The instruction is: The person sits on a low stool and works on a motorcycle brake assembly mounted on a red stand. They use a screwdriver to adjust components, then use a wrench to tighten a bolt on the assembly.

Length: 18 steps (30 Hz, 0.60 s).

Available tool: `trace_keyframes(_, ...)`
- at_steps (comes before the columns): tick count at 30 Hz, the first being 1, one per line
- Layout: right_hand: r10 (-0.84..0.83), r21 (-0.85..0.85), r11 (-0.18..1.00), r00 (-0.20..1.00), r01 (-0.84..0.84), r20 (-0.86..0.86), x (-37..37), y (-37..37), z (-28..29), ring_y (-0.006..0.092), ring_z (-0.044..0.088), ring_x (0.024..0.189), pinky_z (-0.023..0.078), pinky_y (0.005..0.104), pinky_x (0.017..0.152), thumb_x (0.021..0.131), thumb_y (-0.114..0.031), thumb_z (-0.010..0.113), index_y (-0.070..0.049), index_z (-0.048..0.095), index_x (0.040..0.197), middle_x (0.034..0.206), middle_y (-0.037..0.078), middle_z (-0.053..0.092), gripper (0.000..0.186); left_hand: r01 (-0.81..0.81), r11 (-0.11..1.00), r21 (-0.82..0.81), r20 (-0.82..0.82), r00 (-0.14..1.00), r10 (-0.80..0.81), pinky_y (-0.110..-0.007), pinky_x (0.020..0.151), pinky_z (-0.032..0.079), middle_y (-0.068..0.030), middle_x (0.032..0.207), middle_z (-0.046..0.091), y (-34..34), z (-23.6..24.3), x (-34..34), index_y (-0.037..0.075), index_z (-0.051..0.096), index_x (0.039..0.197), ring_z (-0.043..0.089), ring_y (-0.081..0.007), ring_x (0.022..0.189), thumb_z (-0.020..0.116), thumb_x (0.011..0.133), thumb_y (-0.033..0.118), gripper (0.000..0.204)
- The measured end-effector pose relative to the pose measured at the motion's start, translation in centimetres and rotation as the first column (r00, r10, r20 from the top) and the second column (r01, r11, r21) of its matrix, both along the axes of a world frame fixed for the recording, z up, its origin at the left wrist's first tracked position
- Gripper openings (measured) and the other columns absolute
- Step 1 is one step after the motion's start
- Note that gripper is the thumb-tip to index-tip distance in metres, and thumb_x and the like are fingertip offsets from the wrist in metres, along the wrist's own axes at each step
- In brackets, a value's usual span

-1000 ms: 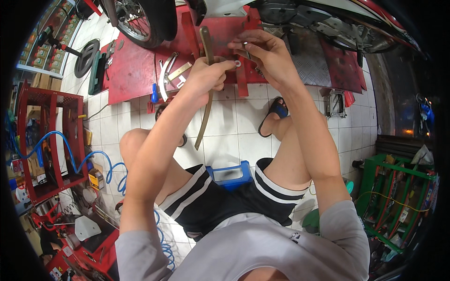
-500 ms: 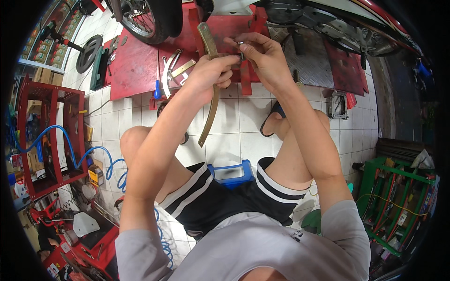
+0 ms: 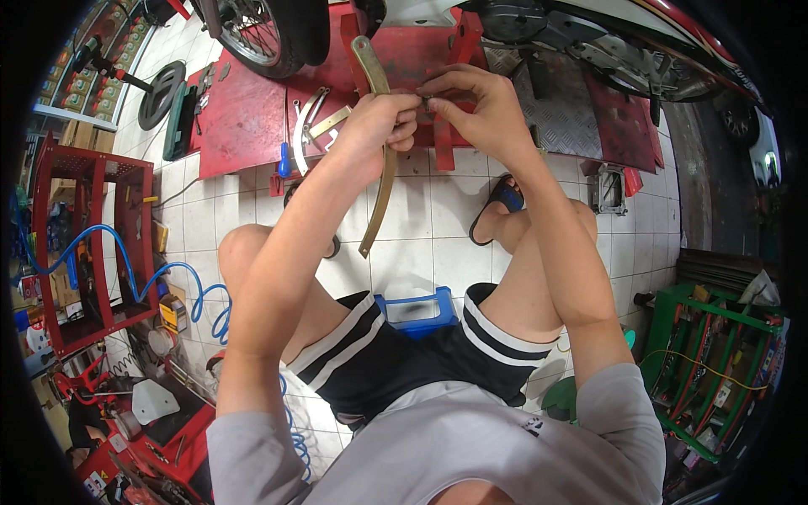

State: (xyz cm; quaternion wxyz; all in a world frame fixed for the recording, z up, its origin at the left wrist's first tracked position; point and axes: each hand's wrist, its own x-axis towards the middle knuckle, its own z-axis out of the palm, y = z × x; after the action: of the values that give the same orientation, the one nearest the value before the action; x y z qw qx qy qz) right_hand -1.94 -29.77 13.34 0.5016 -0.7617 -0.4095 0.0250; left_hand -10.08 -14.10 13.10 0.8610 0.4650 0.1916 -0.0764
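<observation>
My left hand point(image 3: 383, 126) is closed around a long, curved, brass-coloured metal bar point(image 3: 383, 198). The bar stands out beyond my fist on both sides, with holes at its ends. My right hand point(image 3: 484, 105) is closed in a pinch, its thumb and fingertips meeting those of my left hand. A small dark metal piece point(image 3: 424, 98) sits between the fingertips; its kind is too small to make out. Both hands are over the front of a red work platform point(image 3: 244, 126). Left of them lie a curved silvery metal strip point(image 3: 300, 139), a short brass-coloured plate point(image 3: 330, 122) and a blue-handled screwdriver point(image 3: 284, 160).
Motorcycle parts overhang the platform: a spoked wheel point(image 3: 261, 42) at far left and an engine point(image 3: 589, 59) at far right. A red upright bracket point(image 3: 443, 139) is close behind my hands. A blue stool point(image 3: 417, 311) stands between my legs. Red shelving point(image 3: 97, 244) and a green rack point(image 3: 715, 362) flank me.
My right hand has moved slightly left, bringing its fingertips against my left hand's. The shiny small piece it held is now mostly hidden. The bar has shifted very little. My right foot has moved slightly right.
</observation>
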Motion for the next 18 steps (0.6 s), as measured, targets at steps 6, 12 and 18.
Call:
trace_keyframes(6,-0.027,-0.008,1.0,0.994,0.028,0.11,-0.5,0.1,0.7,0.022,0.068,0.08,0.055,0.0312,0.069,0.074,-0.004,0.071,-0.001,0.069,0.095,0.091,0.011,0.069,0.021,0.041,0.999,0.003,0.013,0.999,-0.042,-0.025,0.047,0.024,0.0048,0.058,0.034,0.2,-0.1,0.2,0.009,0.044,0.07,0.027,-0.0064,0.046,0.053,0.088,0.01,0.021)
trace_keyframes(12,-0.102,-0.087,0.99,0.989,0.112,0.107,0.3,0.0,0.4,0.0172,0.068,0.074,0.054,0.0276,0.067,0.076,-0.004,0.072,0.001,0.067,0.092,0.082,0.01,0.071,0.018,-0.001,0.999,-0.034,-0.058,0.998,-0.001,-0.023,0.045,0.023,0.0045,0.061,0.036,0.1,0.2,0.2,0.007,0.049,0.082,0.028,-0.006,0.045,0.053,0.092,0.021,0.017)
trace_keyframes(18,-0.142,0.168,0.971,0.975,0.171,-0.173,1.0,0.3,0.0,0.0112,0.067,0.067,0.053,0.0254,0.058,0.075,-0.008,0.075,0.001,0.067,0.085,0.074,0.008,0.07,0.016,-0.063,0.993,-0.099,-0.208,0.977,0.041,-0.024,0.044,0.022,0.0027,0.062,0.037,-0.3,0.3,0.3,0.01,0.046,0.08,0.03,-0.008,0.047,0.05,0.088,0.034,0.025)
